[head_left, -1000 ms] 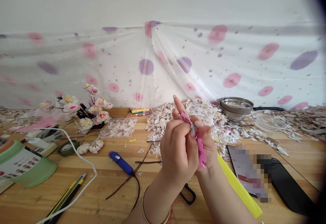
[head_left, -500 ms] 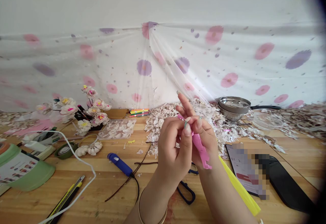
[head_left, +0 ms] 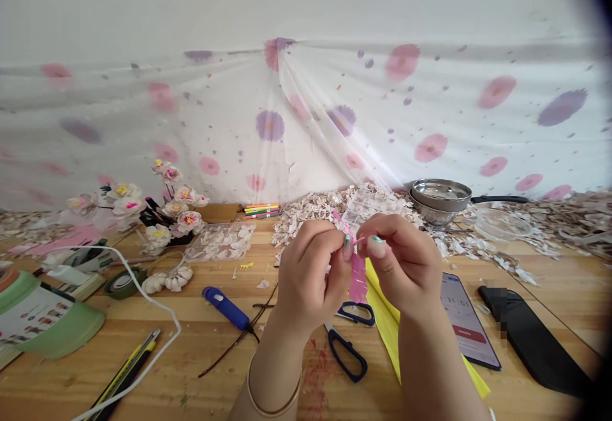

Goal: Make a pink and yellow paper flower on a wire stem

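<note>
Both my hands are raised above the wooden table (head_left: pixel 201 351), pinching a small strip of fringed pink paper (head_left: pixel 356 279) between them. My left hand (head_left: pixel 306 277) is closed, thumb and forefinger on the strip's top. My right hand (head_left: pixel 406 265) is closed too, its thumb and forefinger pinching the same top end from the right. The strip hangs down between the two hands. Under them lie blue-handled scissors (head_left: pixel 348 344) and a yellow paper sheet (head_left: pixel 387 328).
A blue-handled tool with a cord (head_left: pixel 224 306), a phone (head_left: pixel 466 319), a dark case (head_left: pixel 535 341), steel bowls (head_left: pixel 440 198), a heap of pale petals (head_left: pixel 329 207), a tray of petals (head_left: pixel 222 240), paper flowers (head_left: pixel 157 207), markers (head_left: pixel 262 209), tape (head_left: pixel 125 279), a green lid (head_left: pixel 62 332), a white cable (head_left: pixel 157 306).
My right hand has come out from behind the left and moved to the right, now pinching the strip from the side. Both hands have dropped slightly, uncovering the scissors and phone.
</note>
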`<state>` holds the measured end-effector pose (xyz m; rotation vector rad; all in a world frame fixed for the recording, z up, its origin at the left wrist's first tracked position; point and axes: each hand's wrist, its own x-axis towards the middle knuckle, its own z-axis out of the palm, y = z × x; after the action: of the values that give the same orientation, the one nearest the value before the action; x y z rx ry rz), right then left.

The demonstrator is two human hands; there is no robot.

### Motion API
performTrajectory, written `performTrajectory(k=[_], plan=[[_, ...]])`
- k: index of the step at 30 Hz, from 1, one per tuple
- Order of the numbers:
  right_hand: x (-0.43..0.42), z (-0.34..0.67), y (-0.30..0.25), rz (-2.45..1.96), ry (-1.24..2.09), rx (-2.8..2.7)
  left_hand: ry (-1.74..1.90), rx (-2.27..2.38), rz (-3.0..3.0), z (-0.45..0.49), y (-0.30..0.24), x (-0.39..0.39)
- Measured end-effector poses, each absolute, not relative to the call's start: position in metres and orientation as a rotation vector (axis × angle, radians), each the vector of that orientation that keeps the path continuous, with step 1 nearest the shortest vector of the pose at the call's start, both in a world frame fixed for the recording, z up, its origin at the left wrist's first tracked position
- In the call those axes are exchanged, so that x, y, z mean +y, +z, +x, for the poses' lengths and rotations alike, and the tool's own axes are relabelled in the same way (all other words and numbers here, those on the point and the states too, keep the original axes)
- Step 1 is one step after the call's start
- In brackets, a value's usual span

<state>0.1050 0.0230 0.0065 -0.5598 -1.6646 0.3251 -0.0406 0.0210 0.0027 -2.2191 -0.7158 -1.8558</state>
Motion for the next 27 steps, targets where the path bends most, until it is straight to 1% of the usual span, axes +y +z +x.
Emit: performTrajectory(k=[20, 27], plan=[[0.0157, 0.1087, 0.0144, -0.618, 0.337, -1.807, -1.866, -0.710, -2.272, -0.0376, 0.0039, 0.0220], [0.0181, 0.1004, 0.0079, -0.649, 0.461, -1.688, -1.863, -0.695, -2.276, -0.0356, 0.0019, 0.0218]])
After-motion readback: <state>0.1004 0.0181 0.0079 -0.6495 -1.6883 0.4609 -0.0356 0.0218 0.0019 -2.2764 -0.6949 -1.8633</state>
